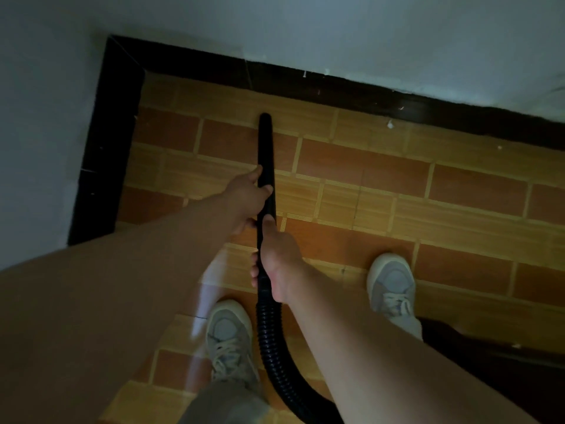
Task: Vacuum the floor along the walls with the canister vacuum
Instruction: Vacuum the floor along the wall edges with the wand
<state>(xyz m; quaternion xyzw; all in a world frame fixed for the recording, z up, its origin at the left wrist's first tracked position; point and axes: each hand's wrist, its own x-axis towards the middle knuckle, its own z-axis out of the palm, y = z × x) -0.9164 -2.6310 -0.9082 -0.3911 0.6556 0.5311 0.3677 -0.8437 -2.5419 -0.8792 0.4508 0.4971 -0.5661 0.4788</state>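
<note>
A black vacuum wand (264,148) points away from me across the orange and brown tiled floor (382,185); its tip lies a short way from the dark baseboard (336,90) of the far wall. My left hand (247,200) grips the wand at its middle. Just behind it, my right hand (279,264) grips the wand's lower end, where the ribbed black hose (270,341) begins. The hose curves down between my feet and leaves the frame at the bottom. The canister is out of view.
Pale walls meet in a corner at the upper left, with a dark baseboard (101,166) along the left wall too. White specks (389,124) lie by the far baseboard. My two pale sneakers (229,341) (393,286) stand on the tiles. A dark object (489,377) sits at lower right.
</note>
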